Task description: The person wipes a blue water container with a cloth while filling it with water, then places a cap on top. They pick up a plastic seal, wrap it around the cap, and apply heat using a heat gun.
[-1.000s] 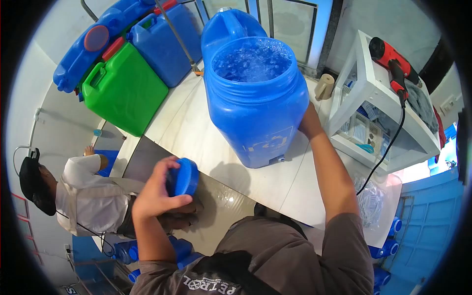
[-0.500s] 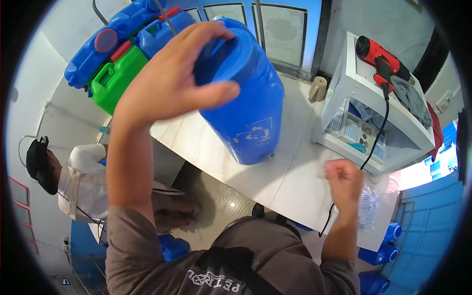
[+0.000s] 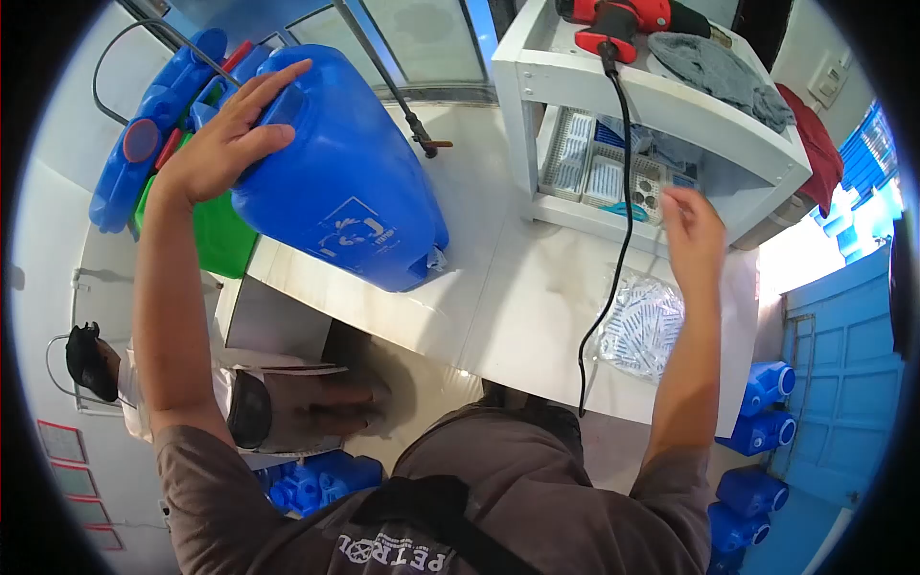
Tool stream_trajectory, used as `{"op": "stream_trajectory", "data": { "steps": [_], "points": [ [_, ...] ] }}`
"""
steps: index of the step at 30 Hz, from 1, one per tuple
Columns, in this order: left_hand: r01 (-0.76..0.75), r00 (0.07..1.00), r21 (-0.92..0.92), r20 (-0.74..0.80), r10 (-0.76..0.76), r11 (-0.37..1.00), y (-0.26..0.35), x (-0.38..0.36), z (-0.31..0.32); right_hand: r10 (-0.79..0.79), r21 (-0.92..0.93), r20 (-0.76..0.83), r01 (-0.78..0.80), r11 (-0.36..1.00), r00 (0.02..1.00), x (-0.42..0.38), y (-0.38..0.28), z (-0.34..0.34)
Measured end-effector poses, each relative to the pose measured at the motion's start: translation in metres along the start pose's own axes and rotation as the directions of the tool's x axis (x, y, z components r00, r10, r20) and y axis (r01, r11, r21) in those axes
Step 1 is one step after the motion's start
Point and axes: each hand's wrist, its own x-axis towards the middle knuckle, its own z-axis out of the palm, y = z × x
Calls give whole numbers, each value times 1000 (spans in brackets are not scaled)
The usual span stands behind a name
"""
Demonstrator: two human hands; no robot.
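A large blue plastic jerrycan (image 3: 350, 182) with a white printed logo stands on the white table at left of centre. My left hand (image 3: 225, 134) grips its upper left edge, thumb towards me and fingers stretched over the top. To the right, my right hand (image 3: 694, 240) is raised in front of the white shelf unit, fingers apart and slightly bent, nothing visible in them. Small trays (image 3: 606, 177) with white labelled pieces lie inside the shelf close to that hand. Below it rests a clear plastic bag (image 3: 644, 326) of small printed pieces.
A red heat gun (image 3: 623, 24) and a grey cloth (image 3: 724, 77) lie on the shelf unit (image 3: 661, 120); a black cord (image 3: 618, 249) hangs across the table. More jerrycans stand behind at left, including a green one (image 3: 220, 235). A co-worker (image 3: 278, 407) is at lower left.
The view has swung right, so the jerrycan and shelf sit further left. My left hand has settled on the jerrycan's upper left edge. My right hand has risen towards the shelf trays and opened.
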Motion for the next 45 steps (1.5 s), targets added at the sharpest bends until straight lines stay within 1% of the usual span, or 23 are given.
{"op": "stream_trajectory", "data": {
  "steps": [3,5,6,8,9,11,13,16,19,21,23,25,27,29,30,33,34,35,36,38,39,41,45],
  "points": [
    [155,988,-3,-18,-155,988,18,3,5,-179,-218,208,224,950,962,46,24,49],
    [348,937,113,-69,-342,931,28,8,9,-119,-137,394,186,973,911,72,31,84],
    [355,935,116,-69,-349,928,29,11,11,-120,-131,399,187,974,909,79,33,99],
    [478,878,167,-98,-468,862,25,16,11,-132,-393,507,365,844,852,90,33,128],
    [488,872,169,-117,-475,856,21,17,9,-153,-381,506,378,844,849,91,40,140],
    [370,926,298,-46,-374,880,13,15,4,-31,-578,654,526,624,755,104,55,161],
    [381,922,318,-65,-380,868,18,13,0,-146,-568,597,544,617,789,96,54,161],
    [418,897,420,-52,-439,805,21,17,-8,0,-588,592,432,684,806,95,42,160],
    [456,871,409,-23,-490,791,2,15,-15,79,-686,586,442,578,807,99,39,169],
    [453,888,359,-101,-449,816,-5,-4,-20,80,-672,586,429,604,807,102,50,158],
    [434,900,312,-176,-398,845,-9,-29,-23,-265,-423,124,293,857,956,103,73,145],
    [258,848,275,-523,-81,926,-7,-55,-15,-261,-515,-63,192,835,963,74,31,89],
    [22,801,-73,-596,-61,997,14,-80,5,8,51,-180,1,999,984,18,-18,34],
    [-276,861,-279,-497,107,920,17,-103,36,26,214,-188,15,977,982,-35,-65,-5],
    [-369,874,-261,-425,237,892,26,-99,51,42,180,-200,-5,984,979,-48,-88,-10],
    [-571,798,-209,-369,477,794,71,-69,93,-13,555,120,-56,830,993,-67,-166,13],
    [-592,778,-241,-420,467,769,82,-57,109,-109,592,276,-79,802,955,-63,-174,22],
    [-612,757,-267,-472,453,744,88,-48,125,-35,560,386,-204,803,922,-60,-194,35],
    [-613,753,-258,-478,452,747,90,-44,136,-77,531,431,-184,827,899,-54,-196,52],
    [-289,957,-667,-217,192,687,90,-38,153,-90,521,452,-180,834,887,-44,-198,70],
    [-292,956,-666,-221,193,687,88,-36,161,-91,508,474,-187,841,876,-42,-199,76],
    [-156,988,-945,-149,46,287,84,-32,171,-91,422,361,-76,903,928,-44,-197,84],
    [-156,980,-961,-179,-83,228,76,-32,179,-114,496,427,-127,859,897,-48,-188,97]
  ]
}}
